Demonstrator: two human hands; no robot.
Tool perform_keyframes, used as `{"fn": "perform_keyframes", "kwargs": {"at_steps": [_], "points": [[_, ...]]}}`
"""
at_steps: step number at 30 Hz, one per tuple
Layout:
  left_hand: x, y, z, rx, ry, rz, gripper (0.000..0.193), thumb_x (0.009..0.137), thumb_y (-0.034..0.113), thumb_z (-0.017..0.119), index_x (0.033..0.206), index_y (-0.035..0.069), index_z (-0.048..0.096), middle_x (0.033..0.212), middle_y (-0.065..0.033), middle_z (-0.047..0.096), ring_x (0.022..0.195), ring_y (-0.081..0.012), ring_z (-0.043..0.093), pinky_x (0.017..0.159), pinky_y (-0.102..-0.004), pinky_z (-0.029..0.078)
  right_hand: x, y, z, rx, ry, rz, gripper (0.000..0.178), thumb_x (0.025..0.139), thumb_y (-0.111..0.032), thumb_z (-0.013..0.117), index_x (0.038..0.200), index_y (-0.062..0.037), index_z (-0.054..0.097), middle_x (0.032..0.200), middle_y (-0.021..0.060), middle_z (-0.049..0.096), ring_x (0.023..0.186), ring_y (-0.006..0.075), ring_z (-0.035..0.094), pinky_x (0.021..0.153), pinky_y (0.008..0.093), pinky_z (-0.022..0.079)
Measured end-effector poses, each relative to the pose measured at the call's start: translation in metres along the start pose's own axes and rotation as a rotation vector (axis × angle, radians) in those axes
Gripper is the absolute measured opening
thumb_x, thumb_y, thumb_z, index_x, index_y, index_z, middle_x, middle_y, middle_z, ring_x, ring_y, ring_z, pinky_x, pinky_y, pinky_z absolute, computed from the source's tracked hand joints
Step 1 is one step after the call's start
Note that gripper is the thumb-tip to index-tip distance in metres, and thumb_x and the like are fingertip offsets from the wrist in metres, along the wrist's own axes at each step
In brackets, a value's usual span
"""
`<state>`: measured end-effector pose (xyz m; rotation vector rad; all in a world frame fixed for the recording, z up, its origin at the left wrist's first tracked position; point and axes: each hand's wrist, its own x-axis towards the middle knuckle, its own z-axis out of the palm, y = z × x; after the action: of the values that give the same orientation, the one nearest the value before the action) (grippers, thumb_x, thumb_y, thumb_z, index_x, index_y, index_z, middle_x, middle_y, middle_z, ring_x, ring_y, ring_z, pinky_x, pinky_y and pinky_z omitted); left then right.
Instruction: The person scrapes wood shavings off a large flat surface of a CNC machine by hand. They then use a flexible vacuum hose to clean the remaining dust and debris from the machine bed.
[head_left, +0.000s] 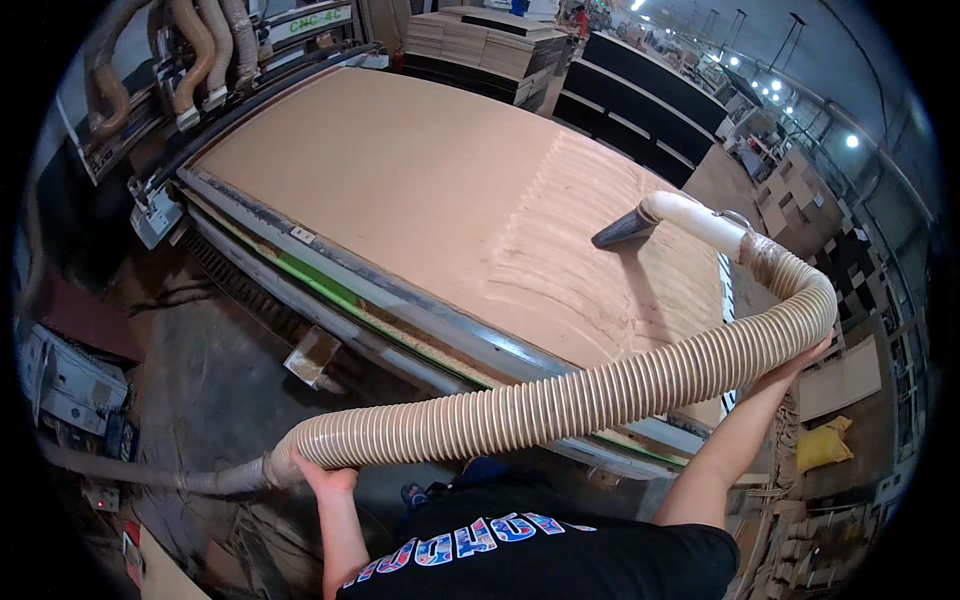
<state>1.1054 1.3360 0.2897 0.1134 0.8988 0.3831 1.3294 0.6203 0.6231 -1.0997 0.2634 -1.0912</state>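
A thick, ribbed, beige suction hose runs across in front of me from lower left to right, then bends back over the board. My left hand is closed around its left part from below, thumb on the near side, the other fingers hidden behind. At the right bend my right hand holds the hose from beneath, mostly covered by it. The hose ends in a white curved pipe with a dark flat nozzle. Its tip is at a large tan board, whose right part carries streaks of pale dust.
The board lies on a machine bed with a metal and green edge. A machine gantry with several hoses stands at the far left. Stacked boards and dark panels are behind. A yellow sack lies at right.
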Motion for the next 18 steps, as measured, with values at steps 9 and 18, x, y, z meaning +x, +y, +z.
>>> {"fn": "perform_keyframes", "kwargs": {"at_steps": [9, 18], "points": [[0.033, -0.038, 0.082, 0.076, -0.072, 0.06, 0.085, 0.096, 0.077, 0.05, 0.156, 0.018, 0.049, 0.156, -0.013, 0.055, 0.142, -0.0386, 0.055, 0.118, -0.0653, 0.041, 0.087, 0.202, -0.001, 0.101, 0.072, 0.277, 0.071, 0.105, -0.055, 0.028, 0.147, -0.0067, 0.058, 0.132, 0.0152, 0.069, 0.117, 0.0266, 0.071, 0.097, 0.049, 0.063], [0.004, -0.082, 0.121, 0.048, -0.072, 0.173, 0.079, 0.096, 0.076, 0.049, 0.151, 0.019, 0.055, 0.146, -0.0123, 0.064, 0.133, -0.0382, 0.062, 0.111, -0.0649, 0.049, 0.187, 0.492, 0.158, 0.496, -0.29, 0.616, 0.063, 0.11, -0.045, 0.028, 0.142, -0.0036, 0.061, 0.131, 0.015, 0.07, 0.115, 0.0271, 0.07, 0.1, 0.0487, 0.058]]}}
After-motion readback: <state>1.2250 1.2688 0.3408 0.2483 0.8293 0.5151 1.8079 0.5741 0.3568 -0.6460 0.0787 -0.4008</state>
